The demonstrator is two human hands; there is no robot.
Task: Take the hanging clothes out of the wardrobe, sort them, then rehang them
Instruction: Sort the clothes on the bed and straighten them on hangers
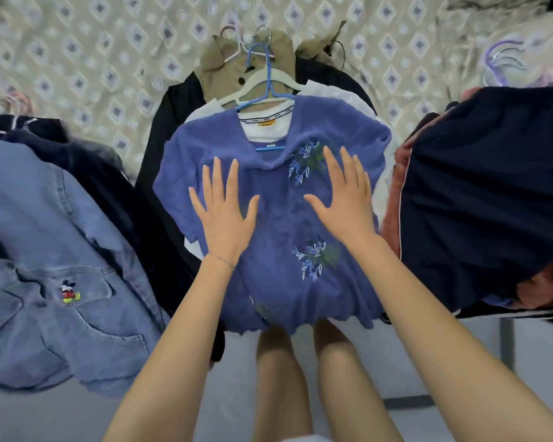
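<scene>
A blue knit top [278,224] with embroidered leaf sprigs lies face up on the middle pile of clothes at the near edge of a bed covered by a diamond-patterned bedspread [87,59]. The top is on a blue hanger [267,90], whose hook points toward the far side. Both hands rest flat on the top with fingers spread wide and straight, grasping nothing: the left hand [224,215] on the left half of the chest, the right hand [345,202] on the right half, just beside the upper leaf sprig. A thin bracelet [225,261] circles the left wrist.

Under the blue top lie a white garment [342,94] on a white hanger [268,79], a black garment [166,129] and, farthest, a khaki coat [217,68]. To the left lies a denim shirt [64,282] with a small cartoon-mouse patch, over dark clothes. To the right lies a navy garment [492,193] over something reddish.
</scene>
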